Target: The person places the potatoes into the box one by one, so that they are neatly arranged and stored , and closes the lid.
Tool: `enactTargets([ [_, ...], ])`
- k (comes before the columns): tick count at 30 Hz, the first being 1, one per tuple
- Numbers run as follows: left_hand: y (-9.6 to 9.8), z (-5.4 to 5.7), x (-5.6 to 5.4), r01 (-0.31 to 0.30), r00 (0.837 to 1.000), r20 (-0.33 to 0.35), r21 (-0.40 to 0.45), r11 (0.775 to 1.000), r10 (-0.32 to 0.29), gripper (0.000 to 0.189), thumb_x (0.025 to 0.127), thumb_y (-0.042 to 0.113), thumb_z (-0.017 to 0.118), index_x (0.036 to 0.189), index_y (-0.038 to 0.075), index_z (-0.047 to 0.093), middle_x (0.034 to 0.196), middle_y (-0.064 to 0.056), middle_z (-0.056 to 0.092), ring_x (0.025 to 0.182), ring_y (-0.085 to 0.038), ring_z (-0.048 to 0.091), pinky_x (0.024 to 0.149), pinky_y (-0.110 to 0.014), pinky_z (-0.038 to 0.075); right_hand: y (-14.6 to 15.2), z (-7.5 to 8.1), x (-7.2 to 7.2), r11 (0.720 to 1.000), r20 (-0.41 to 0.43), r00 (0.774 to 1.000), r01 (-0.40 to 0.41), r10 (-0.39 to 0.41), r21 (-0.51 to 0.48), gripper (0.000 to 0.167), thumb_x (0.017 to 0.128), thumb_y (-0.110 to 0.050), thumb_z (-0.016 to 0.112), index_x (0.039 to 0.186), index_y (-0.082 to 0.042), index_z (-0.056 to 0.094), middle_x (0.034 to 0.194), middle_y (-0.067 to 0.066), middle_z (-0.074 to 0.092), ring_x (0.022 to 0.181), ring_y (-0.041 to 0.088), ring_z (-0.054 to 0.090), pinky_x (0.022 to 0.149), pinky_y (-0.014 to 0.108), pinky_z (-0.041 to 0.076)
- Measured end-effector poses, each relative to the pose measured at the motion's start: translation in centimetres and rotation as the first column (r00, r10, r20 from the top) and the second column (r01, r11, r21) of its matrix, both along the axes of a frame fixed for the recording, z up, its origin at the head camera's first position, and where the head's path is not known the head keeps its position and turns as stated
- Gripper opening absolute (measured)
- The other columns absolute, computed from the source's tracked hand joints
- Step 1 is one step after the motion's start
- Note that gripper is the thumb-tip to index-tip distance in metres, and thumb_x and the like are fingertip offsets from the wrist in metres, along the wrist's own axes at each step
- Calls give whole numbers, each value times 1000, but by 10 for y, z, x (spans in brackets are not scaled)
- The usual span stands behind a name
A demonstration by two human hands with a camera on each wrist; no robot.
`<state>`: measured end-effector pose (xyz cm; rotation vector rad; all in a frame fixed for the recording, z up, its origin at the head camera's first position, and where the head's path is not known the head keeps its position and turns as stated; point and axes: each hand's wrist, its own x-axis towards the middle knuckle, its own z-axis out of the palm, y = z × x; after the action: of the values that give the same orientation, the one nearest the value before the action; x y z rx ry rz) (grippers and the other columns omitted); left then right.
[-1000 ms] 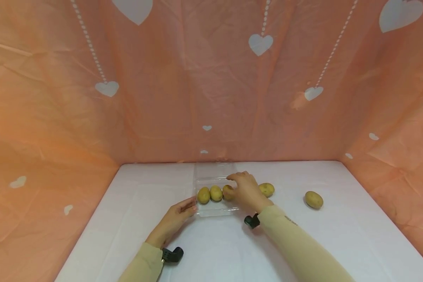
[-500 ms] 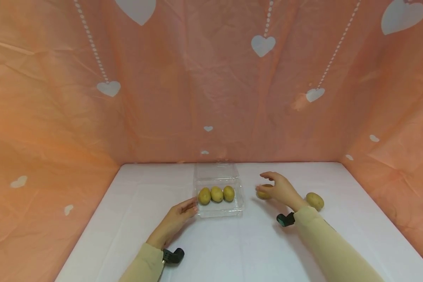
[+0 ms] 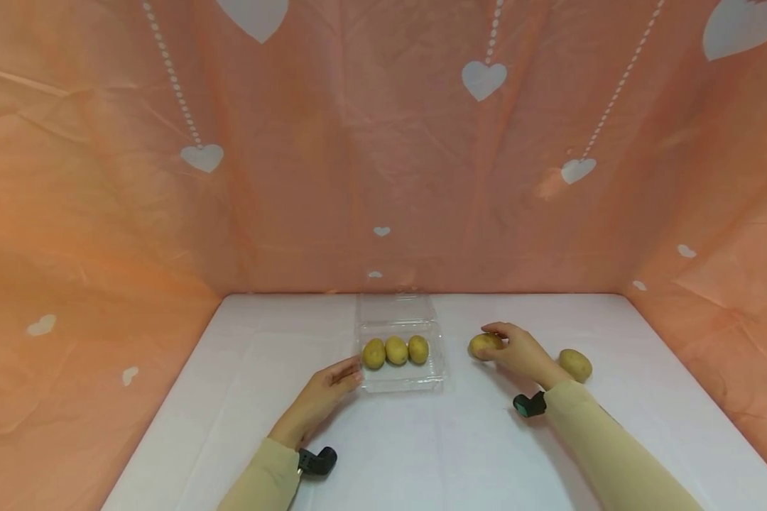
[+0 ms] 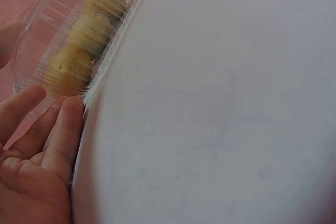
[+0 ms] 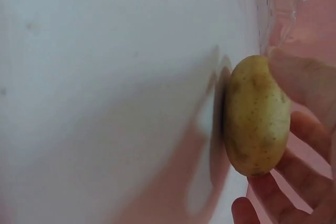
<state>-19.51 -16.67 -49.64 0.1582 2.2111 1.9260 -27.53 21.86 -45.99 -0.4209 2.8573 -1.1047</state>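
In the head view a clear plastic clamshell box (image 3: 401,385) lies on the table with its lid (image 3: 396,309) folded back. Three potatoes (image 3: 396,350) sit in a row inside it. My left hand (image 3: 319,396) touches the left side of the box with fairly straight fingers, which the left wrist view also shows. Right of the box, my right hand (image 3: 523,357) holds another potato (image 5: 257,119) between thumb and fingers. In the right wrist view the potato is close to the tabletop; whether it still touches is unclear.
One more potato (image 3: 575,365) lies on the white table (image 3: 396,454), close behind the right wrist. Orange cloth (image 3: 294,213) with white hearts encloses the back and sides. Each wrist carries a small black camera (image 3: 319,461).
My right hand has moved right from the potatoes in the box to the potato beside it and has taken hold of that one. The left hand stays at the box.
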Motion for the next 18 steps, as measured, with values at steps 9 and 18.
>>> enactTargets([
  [9, -1, -2, 0, 6, 1000, -12, 11, 1000, -6, 59, 94, 31, 64, 145, 8, 45, 143, -16, 47, 131, -28, 43, 104, -40, 42, 1, 4, 1, 998, -52, 999, -7, 11, 69, 40, 85, -16, 76, 120, -1, 65, 116, 17, 63, 101, 32, 59, 86, 48, 50],
  [18, -1, -3, -2, 8, 1000, -12, -13, 1000, -8, 56, 96, 28, 63, 144, 7, 45, 141, -16, 49, 129, -28, 45, 104, -40, 42, -2, 6, 0, 996, -19, 1000, 9, -7, 83, 40, 86, -18, 75, 120, -1, 64, 111, 14, 65, 100, 29, 58, 87, 46, 48],
])
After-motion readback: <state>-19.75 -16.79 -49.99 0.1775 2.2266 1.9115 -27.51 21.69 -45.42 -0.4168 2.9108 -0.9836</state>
